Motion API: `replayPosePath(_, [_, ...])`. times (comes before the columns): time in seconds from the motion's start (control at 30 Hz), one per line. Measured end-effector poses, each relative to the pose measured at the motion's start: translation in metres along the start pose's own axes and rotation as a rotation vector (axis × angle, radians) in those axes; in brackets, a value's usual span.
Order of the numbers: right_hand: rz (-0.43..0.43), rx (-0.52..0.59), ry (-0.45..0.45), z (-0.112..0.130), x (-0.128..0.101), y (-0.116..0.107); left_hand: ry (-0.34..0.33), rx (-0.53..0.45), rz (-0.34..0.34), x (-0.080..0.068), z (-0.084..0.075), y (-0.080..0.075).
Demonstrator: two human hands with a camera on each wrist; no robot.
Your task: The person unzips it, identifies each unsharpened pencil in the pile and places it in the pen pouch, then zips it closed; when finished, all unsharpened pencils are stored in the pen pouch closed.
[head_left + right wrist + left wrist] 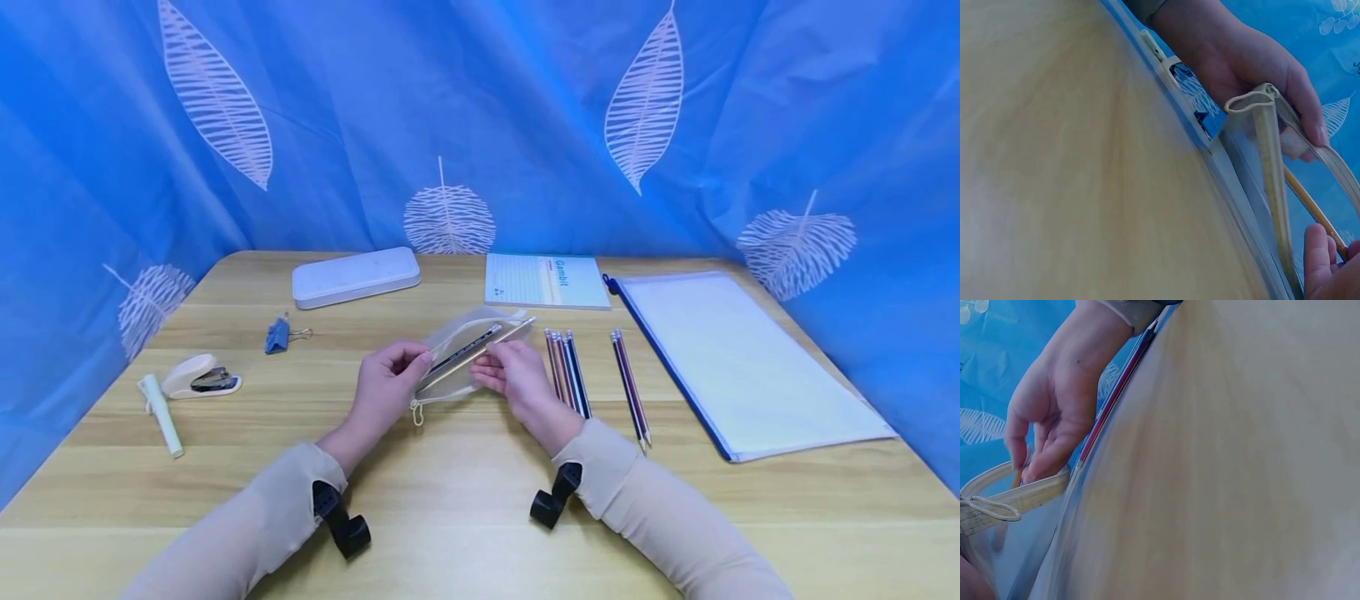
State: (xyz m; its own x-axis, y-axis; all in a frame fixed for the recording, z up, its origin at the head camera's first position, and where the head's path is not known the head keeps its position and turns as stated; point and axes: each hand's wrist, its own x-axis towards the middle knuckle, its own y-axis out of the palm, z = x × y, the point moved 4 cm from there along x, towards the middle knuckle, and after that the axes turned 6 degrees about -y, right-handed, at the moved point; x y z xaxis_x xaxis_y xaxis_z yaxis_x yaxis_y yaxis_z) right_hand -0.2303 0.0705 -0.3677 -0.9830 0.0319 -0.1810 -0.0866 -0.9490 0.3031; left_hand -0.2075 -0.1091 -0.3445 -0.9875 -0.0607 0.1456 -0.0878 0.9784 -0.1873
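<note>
The right hand (519, 377) is apparently feeding a gold pencil (459, 365) into a zip pouch (453, 386).
It is pinching the pencil; the left hand (392, 382) is gripping the pouch between them; sliding further in probably calls for a wide-held mouth.

Thin plastic pouch (454, 382), glossy pencil (457, 365), smooth wood-grained table (450, 508)

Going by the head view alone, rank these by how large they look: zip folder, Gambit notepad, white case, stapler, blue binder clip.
Largest to smallest:
1. Zip folder
2. Gambit notepad and white case, too alike to rank
3. Stapler
4. Blue binder clip
</note>
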Motion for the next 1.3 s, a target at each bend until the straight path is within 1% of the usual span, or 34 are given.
replayPosePath(0.2, [0.018,0.007,0.025,-0.007,-0.001,0.012,0.023,-0.031,-0.019,-0.003,0.001,0.002])
replayPosePath(0.4, [0.028,-0.023,0.059,-0.012,0.003,0.019,0.017,-0.05,-0.036,-0.004,0.004,0.0])
replayPosePath(0.53, [0.039,-0.034,0.075,-0.016,0.006,0.022,0.017,-0.051,-0.033,-0.004,0.006,0.0])
replayPosePath(0.7, [0.057,-0.028,0.071,-0.019,0.01,0.027,0.004,-0.059,-0.02,-0.004,0.008,0.002])
replayPosePath(0.83, [0.068,-0.025,0.064,-0.021,0.012,0.028,0.011,-0.062,-0.009,-0.003,0.007,0.003])
replayPosePath(0.97, [0.079,-0.043,0.073,-0.018,0.011,0.024,0.018,-0.06,-0.006,-0.003,0.007,0.004])
replayPosePath(1.1, [0.093,-0.093,0.079,-0.008,0.006,0.014,0.01,-0.059,-0.01,-0.003,0.007,0.001])
replayPosePath(1.17, [0.127,-0.127,0.078,0.0,0.002,0.006,0.001,-0.057,-0.015,-0.003,0.006,-0.001])
replayPosePath(1.23, [0.183,-0.172,0.074,0.01,-0.001,-0.004,-0.002,-0.053,-0.02,-0.002,0.005,-0.004])
replayPosePath(1.3, [0.249,-0.207,0.052,0.021,-0.003,-0.016,-0.001,-0.047,-0.015,-0.001,0.004,-0.006])
